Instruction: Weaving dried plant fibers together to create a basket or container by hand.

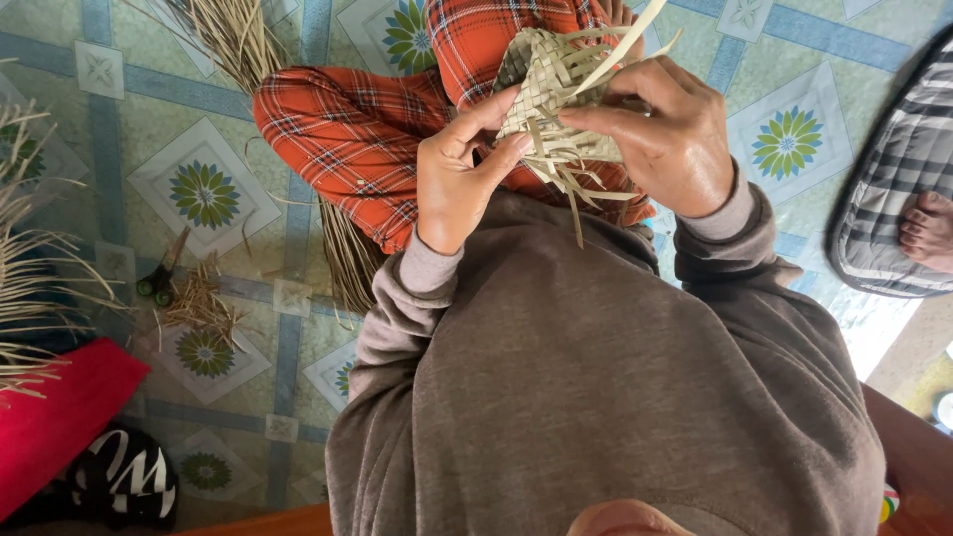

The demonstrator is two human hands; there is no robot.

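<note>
A small woven pouch of pale dried leaf strips (552, 79) is held up over my lap, loose strip ends trailing below and one long strip sticking up to the right. My left hand (459, 174) grips its lower left side, thumb and forefinger pinching the weave. My right hand (667, 134) clasps its right side, fingers pressing a strip against the weave. I sit in red plaid trousers (357, 129) and a brown sweatshirt (596, 377).
Bundles of dried leaf strips (233, 40) lie on the patterned floor mat (204, 194), more at the left edge. Green-handled scissors (159, 278) rest by cut scraps. A red cloth (55, 417) is lower left. Another person's bare foot (928, 230) rests on a striped cushion.
</note>
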